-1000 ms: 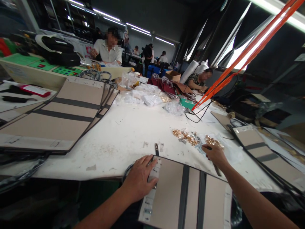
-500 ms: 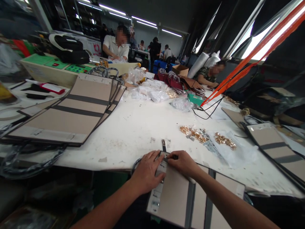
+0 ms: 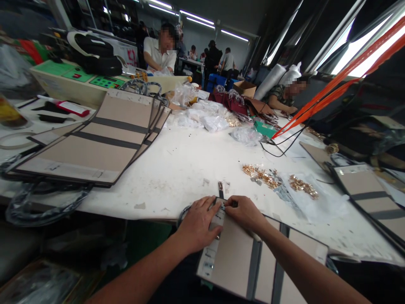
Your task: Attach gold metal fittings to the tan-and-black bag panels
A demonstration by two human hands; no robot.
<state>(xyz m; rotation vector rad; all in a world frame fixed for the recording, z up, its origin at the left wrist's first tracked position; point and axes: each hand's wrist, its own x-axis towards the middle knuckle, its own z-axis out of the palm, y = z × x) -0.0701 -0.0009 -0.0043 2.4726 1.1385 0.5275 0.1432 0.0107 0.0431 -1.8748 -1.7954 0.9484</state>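
Note:
A beige flat bag panel (image 3: 236,253) with dark grey bands and a pale strip along one end lies at the table's front edge, jutting over it. My left hand (image 3: 199,226) rests on the pale strip, fingers stretched out and thumb apart. At the panel's far corner my right hand (image 3: 245,213) is closed in a pinch; its fingertips hide whatever small thing is in them. Just beyond both hands, a short dark strap (image 3: 220,191) with a shiny metal end sticks out from the corner. Part of a plastic-wrapped handle shows beside my left hand.
Small gold-coloured metal pieces (image 3: 261,176) lie in piles to the right, some on a plastic sheet (image 3: 329,204). Stacked bag panels (image 3: 114,156) stand at left, more (image 3: 373,194) at right. Orange straps (image 3: 332,95) hang down. Co-workers sit across the white table (image 3: 190,169).
The view has shifted slightly, so the scene sits a little farther right. Both hands keep nearly the same place on the panel, the right still pinched at its corner.

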